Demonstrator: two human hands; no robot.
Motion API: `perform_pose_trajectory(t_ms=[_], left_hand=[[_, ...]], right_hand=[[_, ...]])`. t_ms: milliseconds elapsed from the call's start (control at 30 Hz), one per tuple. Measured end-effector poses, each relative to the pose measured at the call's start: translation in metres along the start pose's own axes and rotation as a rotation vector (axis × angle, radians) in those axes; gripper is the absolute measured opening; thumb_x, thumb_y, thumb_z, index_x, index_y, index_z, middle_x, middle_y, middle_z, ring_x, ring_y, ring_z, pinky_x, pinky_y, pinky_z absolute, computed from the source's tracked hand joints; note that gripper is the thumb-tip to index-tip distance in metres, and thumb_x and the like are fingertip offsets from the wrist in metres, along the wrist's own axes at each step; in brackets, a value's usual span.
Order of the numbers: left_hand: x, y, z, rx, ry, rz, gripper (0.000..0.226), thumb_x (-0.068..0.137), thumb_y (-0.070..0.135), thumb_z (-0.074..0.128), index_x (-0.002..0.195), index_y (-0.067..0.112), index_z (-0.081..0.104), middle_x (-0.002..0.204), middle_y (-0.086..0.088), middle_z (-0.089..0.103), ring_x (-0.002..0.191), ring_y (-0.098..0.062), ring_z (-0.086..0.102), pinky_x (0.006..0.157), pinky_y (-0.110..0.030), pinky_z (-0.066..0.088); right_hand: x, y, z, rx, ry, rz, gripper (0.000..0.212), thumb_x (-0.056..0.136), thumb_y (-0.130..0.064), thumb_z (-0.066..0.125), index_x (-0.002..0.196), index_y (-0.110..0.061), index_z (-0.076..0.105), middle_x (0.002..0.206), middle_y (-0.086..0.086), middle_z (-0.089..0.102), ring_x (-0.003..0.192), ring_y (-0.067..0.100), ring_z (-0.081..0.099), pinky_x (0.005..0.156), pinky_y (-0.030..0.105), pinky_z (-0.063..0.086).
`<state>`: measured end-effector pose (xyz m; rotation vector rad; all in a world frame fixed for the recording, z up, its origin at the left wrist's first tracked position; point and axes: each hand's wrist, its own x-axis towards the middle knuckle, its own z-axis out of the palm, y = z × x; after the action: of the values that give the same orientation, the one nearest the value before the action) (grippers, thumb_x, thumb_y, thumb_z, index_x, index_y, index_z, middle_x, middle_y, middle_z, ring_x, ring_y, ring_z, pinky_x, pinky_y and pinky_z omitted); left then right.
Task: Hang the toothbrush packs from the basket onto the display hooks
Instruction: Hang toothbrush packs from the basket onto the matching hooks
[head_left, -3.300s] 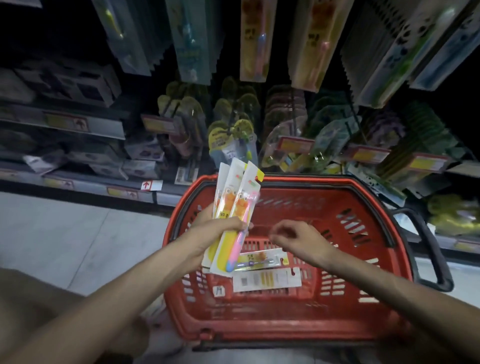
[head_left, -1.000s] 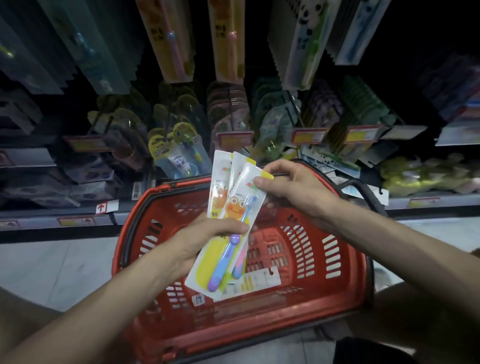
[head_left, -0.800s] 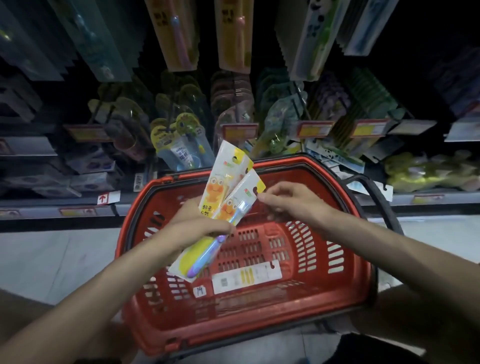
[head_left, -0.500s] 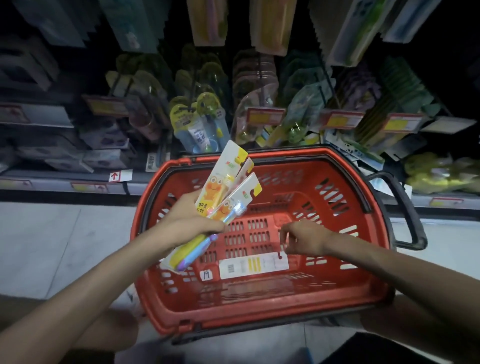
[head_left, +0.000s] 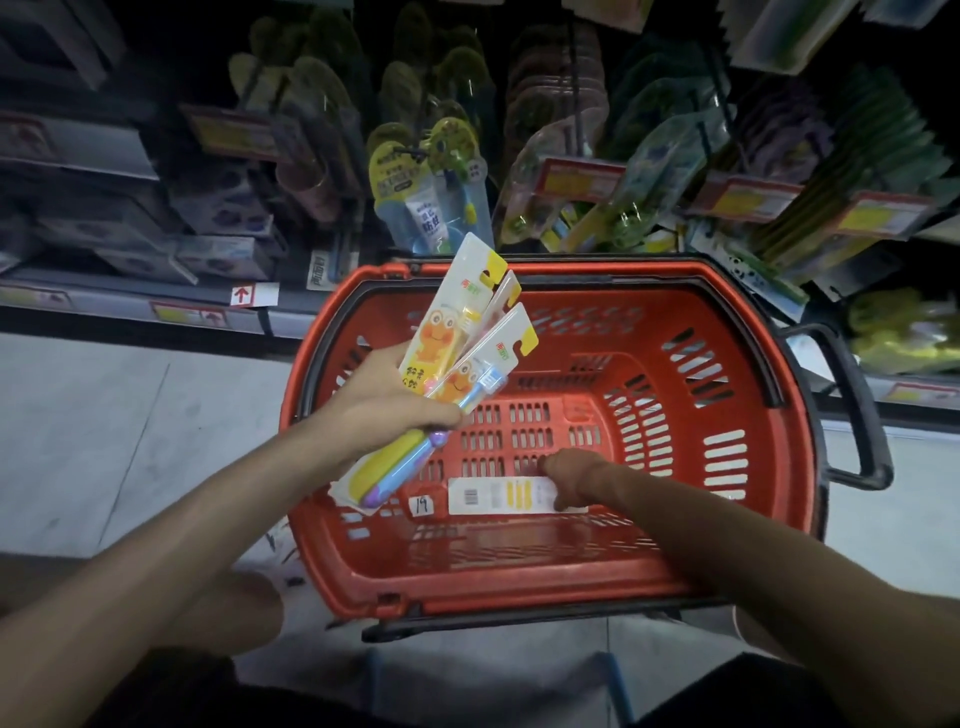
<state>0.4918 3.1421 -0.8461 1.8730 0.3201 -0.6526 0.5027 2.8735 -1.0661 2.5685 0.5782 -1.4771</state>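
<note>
My left hand (head_left: 387, 402) grips a fan of toothbrush packs (head_left: 457, 343), white cards with an orange frog and yellow hang tabs, held over the left side of the red basket (head_left: 727, 545). One last pack (head_left: 498, 496) lies face down on the basket floor, its white back with a barcode showing. My right hand (head_left: 571, 475) reaches down into the basket, fingers on the right end of that pack. I cannot tell whether it is gripped or only touched. Display hooks with hanging packs (head_left: 431, 171) fill the shelf above the basket.
The basket stands on a pale tiled floor (head_left: 104, 441) against the shelf front. Its black handle (head_left: 852, 410) sticks out at the right. Boxed goods (head_left: 218, 254) line the low shelves at left. Price tags (head_left: 571, 179) hang at the hook ends.
My right hand let go of the fanned packs' top and dropped into the basket onto the last pack. My left hand tilted its packs to the right. The view tipped downward.
</note>
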Motion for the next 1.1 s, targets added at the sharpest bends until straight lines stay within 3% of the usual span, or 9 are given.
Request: perform_pose_trajectory(t_ms=[233, 367, 500, 567, 633, 833, 900, 967, 1100], left_hand=[[0.001, 0.006, 0.002, -0.061, -0.022, -0.002, 0.036, 0.074, 0.003, 0.088, 0.104, 0.015, 0.071, 0.093, -0.009, 0.08, 0.085, -0.023, 0.077, 0.065, -0.022, 0.061], [0.002, 0.016, 0.001, -0.098, -0.029, 0.012, 0.036, 0.075, 0.007, 0.088, 0.106, 0.017, 0.072, 0.096, -0.007, 0.08, 0.089, -0.027, 0.078, 0.08, -0.04, 0.063], [0.001, 0.032, -0.003, -0.144, -0.03, 0.045, 0.035, 0.074, 0.008, 0.089, 0.104, 0.014, 0.074, 0.098, -0.012, 0.08, 0.095, -0.034, 0.077, 0.09, -0.049, 0.061], [-0.002, 0.043, -0.006, -0.202, -0.065, 0.057, 0.038, 0.072, 0.01, 0.09, 0.106, 0.013, 0.076, 0.104, -0.017, 0.078, 0.099, -0.039, 0.075, 0.095, -0.057, 0.059], [-0.004, 0.053, -0.008, -0.291, -0.115, 0.063, 0.044, 0.067, 0.013, 0.091, 0.109, 0.013, 0.077, 0.112, -0.02, 0.076, 0.103, -0.04, 0.074, 0.098, -0.063, 0.056], [-0.007, 0.078, 0.002, -0.597, -0.328, 0.06, 0.047, 0.073, -0.001, 0.075, 0.12, 0.003, 0.071, 0.113, -0.028, 0.07, 0.098, -0.039, 0.072, 0.097, -0.058, 0.055], [-0.009, 0.084, 0.01, -0.643, -0.381, 0.093, 0.038, 0.076, -0.004, 0.069, 0.111, 0.006, 0.077, 0.105, -0.024, 0.073, 0.088, -0.036, 0.074, 0.088, -0.052, 0.061], [-0.008, 0.088, 0.017, -0.661, -0.387, 0.117, 0.032, 0.076, -0.005, 0.068, 0.103, 0.009, 0.081, 0.098, -0.021, 0.073, 0.08, -0.035, 0.074, 0.079, -0.048, 0.063], [-0.004, 0.1, 0.025, -0.663, -0.291, 0.126, 0.049, 0.072, 0.002, 0.078, 0.119, -0.003, 0.071, 0.114, -0.031, 0.069, 0.094, -0.043, 0.07, 0.087, -0.061, 0.059]], right_hand=[[-0.024, 0.01, -0.02, -0.017, 0.154, 0.025, 0.035, 0.094, -0.015, 0.069, 0.128, -0.016, 0.06, 0.124, 0.008, 0.068, 0.115, 0.027, 0.065, 0.095, 0.034, 0.051], [-0.069, 0.013, -0.051, -0.272, 0.416, -0.072, 0.059, 0.087, 0.003, 0.062, 0.14, -0.013, 0.044, 0.125, 0.009, 0.062, 0.12, 0.031, 0.058, 0.095, 0.04, 0.047], [-0.124, 0.025, -0.095, -0.397, 0.689, -0.201, 0.045, 0.083, -0.003, 0.063, 0.122, -0.018, 0.049, 0.11, 0.002, 0.061, 0.104, 0.027, 0.059, 0.087, 0.04, 0.049], [-0.155, 0.028, -0.122, -0.384, 0.86, -0.275, 0.024, 0.089, -0.014, 0.043, 0.111, -0.017, 0.051, 0.099, 0.003, 0.059, 0.091, 0.028, 0.058, 0.076, 0.04, 0.051], [-0.184, 0.028, -0.147, -0.399, 0.957, -0.325, 0.028, 0.085, -0.018, 0.033, 0.107, -0.016, 0.05, 0.098, 0.005, 0.058, 0.089, 0.029, 0.057, 0.074, 0.042, 0.05], [-0.226, 0.028, -0.178, -0.287, 1.229, -0.385, 0.023, 0.09, -0.015, 0.052, 0.112, -0.01, 0.058, 0.116, 0.011, 0.06, 0.101, 0.035, 0.057, 0.082, 0.046, 0.052], [-0.222, 0.026, -0.181, -0.265, 1.322, -0.419, 0.017, 0.097, -0.014, 0.053, 0.111, -0.008, 0.06, 0.117, 0.013, 0.061, 0.102, 0.036, 0.058, 0.083, 0.048, 0.051], [-0.218, 0.023, -0.187, -0.281, 1.405, -0.445, 0.016, 0.099, -0.012, 0.062, 0.114, -0.008, 0.061, 0.12, 0.013, 0.062, 0.105, 0.036, 0.059, 0.084, 0.048, 0.051], [-0.219, 0.026, -0.196, -0.173, 1.592, -0.346, 0.023, 0.089, -0.002, 0.076, 0.11, -0.003, 0.066, 0.128, 0.019, 0.059, 0.12, 0.037, 0.052, 0.1, 0.044, 0.047]])
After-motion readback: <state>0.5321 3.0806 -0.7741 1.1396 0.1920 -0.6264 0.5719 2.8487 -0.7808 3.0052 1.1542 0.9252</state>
